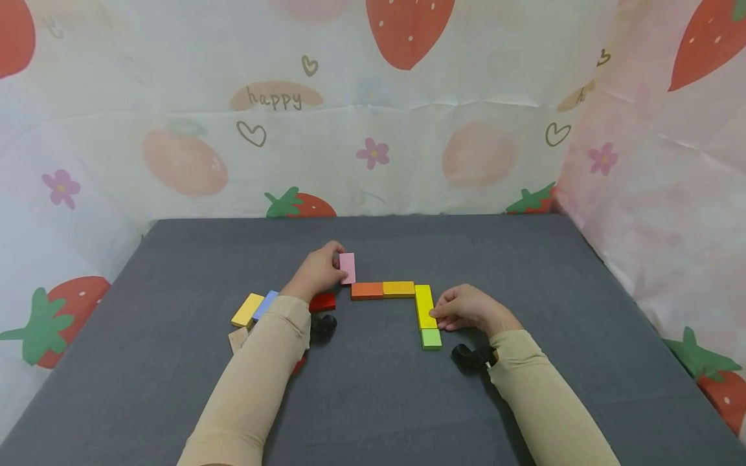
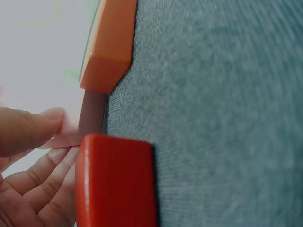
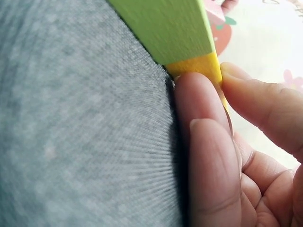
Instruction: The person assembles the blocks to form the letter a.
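Observation:
In the head view, my left hand point(image 1: 316, 273) pinches a pink block point(image 1: 348, 268) between thumb and fingers, at the left end of an orange block point(image 1: 367, 290). Right of the orange block lies a deep-yellow block point(image 1: 399, 289), and from there a bright yellow stretch point(image 1: 425, 301) runs toward me to a light green block point(image 1: 431, 339). My right hand point(image 1: 473, 308) touches the right side of the yellow stretch. The right wrist view shows its fingers point(image 3: 213, 161) along the side and the thumb at the top edge. A red block point(image 2: 116, 184) lies near my left hand.
Loose blocks lie beside my left forearm: a yellow one point(image 1: 247, 310), a blue one point(image 1: 265, 305), a wood-coloured one point(image 1: 237, 338) and a red one point(image 1: 298, 366), partly hidden by the sleeve. A grey cloth point(image 1: 373, 408) covers the table, with printed curtains behind and at the sides.

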Available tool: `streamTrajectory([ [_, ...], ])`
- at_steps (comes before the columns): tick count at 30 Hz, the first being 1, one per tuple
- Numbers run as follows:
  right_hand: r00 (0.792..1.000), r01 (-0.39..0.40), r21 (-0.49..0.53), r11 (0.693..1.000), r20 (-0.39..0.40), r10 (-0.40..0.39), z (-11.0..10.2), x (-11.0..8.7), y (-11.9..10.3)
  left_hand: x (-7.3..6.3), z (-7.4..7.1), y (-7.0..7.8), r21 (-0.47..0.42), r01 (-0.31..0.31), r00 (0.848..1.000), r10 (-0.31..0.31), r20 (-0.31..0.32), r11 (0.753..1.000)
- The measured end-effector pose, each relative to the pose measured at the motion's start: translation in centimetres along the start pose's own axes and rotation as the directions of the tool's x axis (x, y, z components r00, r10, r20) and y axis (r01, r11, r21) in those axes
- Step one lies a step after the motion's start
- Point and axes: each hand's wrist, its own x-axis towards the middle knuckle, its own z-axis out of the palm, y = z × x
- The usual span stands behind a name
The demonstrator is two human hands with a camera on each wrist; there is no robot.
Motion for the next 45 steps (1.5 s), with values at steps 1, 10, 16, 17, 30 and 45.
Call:
streamTrajectory([
  [1,1.0,-0.001,0.001,1.0,0.0,0.001,0.0,0.0,0.0,0.0,0.0,0.0,-0.003,-0.001,1.0,0.001,-0.006,1.0],
  [10,1.0,0.007,0.003,1.0,0.008,-0.007,0.0,0.0,0.1,-0.5,-0.1,0.2,-0.061,0.003,0.999,-0.005,-0.043,0.998],
  [16,1.0,0.006,-0.001,1.0,0.006,-0.006,-0.1,0.1,0.2,-1.0,-0.6,1.0,-0.109,0.007,0.994,-0.019,-0.105,0.994],
  [17,1.0,0.005,0.0,1.0,0.006,-0.005,-0.1,0.2,0.2,-1.1,-0.7,1.2,-0.117,0.009,0.993,-0.023,-0.116,0.993],
  [30,1.0,0.012,0.007,1.0,0.013,-0.012,-0.2,0.2,0.2,-3.7,0.4,4.5,-0.217,-0.037,0.998,0.026,-0.052,0.976],
  [45,1.0,0.007,0.003,1.0,0.021,-0.007,-0.2,0.2,0.1,-6.9,3.5,6.9,-0.272,-0.068,0.988,0.103,0.115,0.96],
])
